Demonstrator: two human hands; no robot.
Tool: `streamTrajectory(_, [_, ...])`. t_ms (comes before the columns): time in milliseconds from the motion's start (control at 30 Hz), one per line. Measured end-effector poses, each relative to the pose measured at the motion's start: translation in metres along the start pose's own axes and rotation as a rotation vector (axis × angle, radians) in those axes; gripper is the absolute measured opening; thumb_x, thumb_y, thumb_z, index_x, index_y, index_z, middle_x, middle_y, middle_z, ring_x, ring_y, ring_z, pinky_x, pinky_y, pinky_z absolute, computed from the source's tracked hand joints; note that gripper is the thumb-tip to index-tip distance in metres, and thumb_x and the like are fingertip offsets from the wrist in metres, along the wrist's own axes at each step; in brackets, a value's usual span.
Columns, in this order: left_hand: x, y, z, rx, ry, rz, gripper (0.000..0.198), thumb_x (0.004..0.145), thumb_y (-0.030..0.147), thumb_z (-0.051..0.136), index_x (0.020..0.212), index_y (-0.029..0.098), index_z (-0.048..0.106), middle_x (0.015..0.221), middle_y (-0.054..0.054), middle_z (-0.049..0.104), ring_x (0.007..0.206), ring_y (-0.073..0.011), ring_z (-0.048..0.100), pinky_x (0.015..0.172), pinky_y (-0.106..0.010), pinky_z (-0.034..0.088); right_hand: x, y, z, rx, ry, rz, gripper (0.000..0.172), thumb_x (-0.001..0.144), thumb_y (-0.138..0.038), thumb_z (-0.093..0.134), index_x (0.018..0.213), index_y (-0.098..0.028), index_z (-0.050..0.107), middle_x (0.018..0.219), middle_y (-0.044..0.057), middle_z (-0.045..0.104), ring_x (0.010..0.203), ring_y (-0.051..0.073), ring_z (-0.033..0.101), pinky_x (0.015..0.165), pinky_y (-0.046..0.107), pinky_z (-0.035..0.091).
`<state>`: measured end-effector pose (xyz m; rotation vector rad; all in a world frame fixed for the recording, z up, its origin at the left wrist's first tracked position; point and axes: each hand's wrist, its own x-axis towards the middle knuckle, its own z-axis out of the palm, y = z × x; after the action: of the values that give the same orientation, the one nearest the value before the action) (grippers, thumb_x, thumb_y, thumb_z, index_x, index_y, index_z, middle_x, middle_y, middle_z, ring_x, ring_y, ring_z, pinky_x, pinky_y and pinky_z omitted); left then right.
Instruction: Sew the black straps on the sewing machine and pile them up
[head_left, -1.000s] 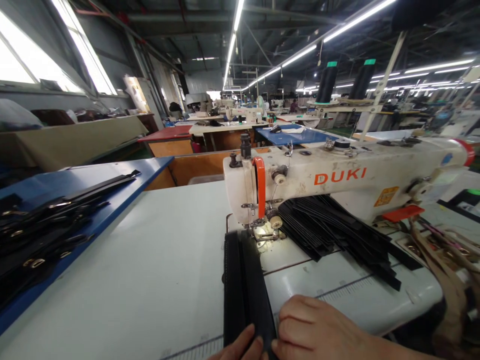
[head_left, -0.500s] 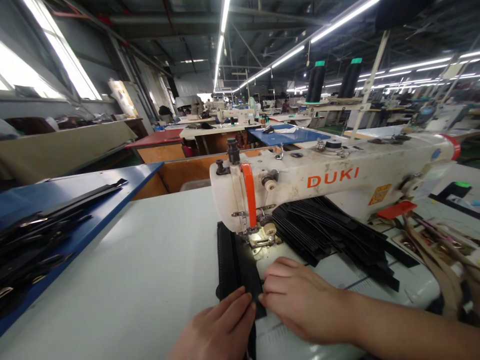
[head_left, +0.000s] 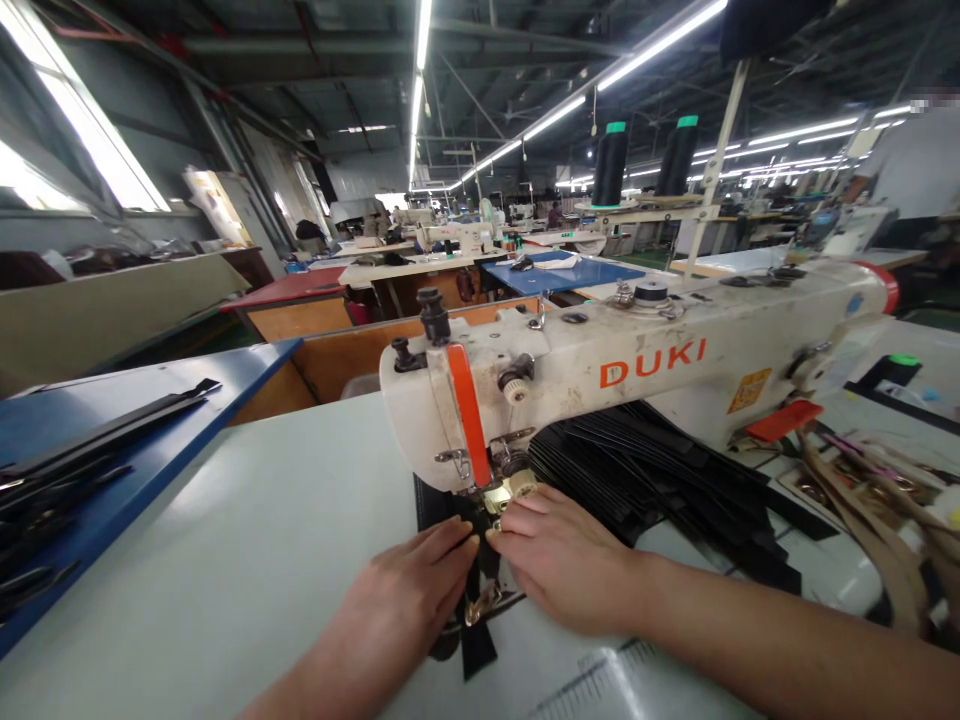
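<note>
A white sewing machine (head_left: 555, 370) marked DUKI stands in front of me, its needle area partly covered by my hands. A black strap (head_left: 427, 500) lies under its head and runs toward me, with a gold-coloured metal fitting (head_left: 480, 606) near its loose end. My left hand (head_left: 420, 580) is closed on the strap's left side, fingertips pinched close to the presser foot. From the right, my right hand (head_left: 559, 560) is closed with its fingertips at the strap's edge, right by the foot. What lies beneath the fingertips is hidden.
Black strips (head_left: 622, 470) are heaped under the machine's arm. To the right lie beige straps (head_left: 847, 510) with metal parts. More black straps (head_left: 112, 430) rest on a blue table (head_left: 247, 375) at left. Two black thread cones (head_left: 611, 168) stand behind the machine.
Both hands have moved forward to the needle area, carrying the strap farther under the machine head. The strap's metal fitting and loose end now show. The view has shifted slightly right.
</note>
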<state>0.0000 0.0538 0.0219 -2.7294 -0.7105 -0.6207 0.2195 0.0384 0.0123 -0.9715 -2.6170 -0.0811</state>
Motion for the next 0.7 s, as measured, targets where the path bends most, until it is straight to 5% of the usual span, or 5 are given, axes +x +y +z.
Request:
streamTrajectory(233, [0.005, -0.020, 0.012, 0.008, 0.025, -0.027, 0.042, 0.103, 0.032, 0.030, 0.096, 0.017, 0.070, 0.101, -0.006, 0.073, 0.086, -0.0162, 0.073, 0.077, -0.025, 0.059, -0.001, -0.002, 0.001, 0.033, 0.020, 0.048, 0.009, 0.084, -0.012, 0.055, 0.088, -0.015, 0.063, 0.085, 0.005, 0.060, 0.086, 0.021, 0.049, 0.084, 0.034, 0.040])
streamTrajectory(433, [0.006, -0.009, -0.001, 0.022, 0.020, -0.051, 0.042, 0.103, 0.026, 0.030, 0.094, 0.016, 0.069, 0.098, -0.007, 0.073, 0.083, -0.0166, 0.073, 0.073, -0.025, 0.060, -0.007, -0.004, -0.003, 0.055, 0.057, 0.050, 0.013, 0.081, -0.008, 0.054, 0.084, -0.017, 0.062, 0.081, 0.004, 0.058, 0.083, 0.020, 0.047, 0.080, 0.032, 0.041])
streamTrajectory(700, [-0.074, 0.053, -0.026, 0.134, 0.049, -0.073, 0.043, 0.101, 0.016, 0.022, 0.108, 0.015, 0.065, 0.108, -0.008, 0.071, 0.100, -0.0147, 0.069, 0.083, -0.021, 0.056, -0.017, -0.011, -0.001, 0.256, 0.129, 0.012, 0.023, 0.085, -0.003, 0.044, 0.080, -0.018, 0.060, 0.081, 0.004, 0.056, 0.083, 0.020, 0.047, 0.075, 0.032, 0.041])
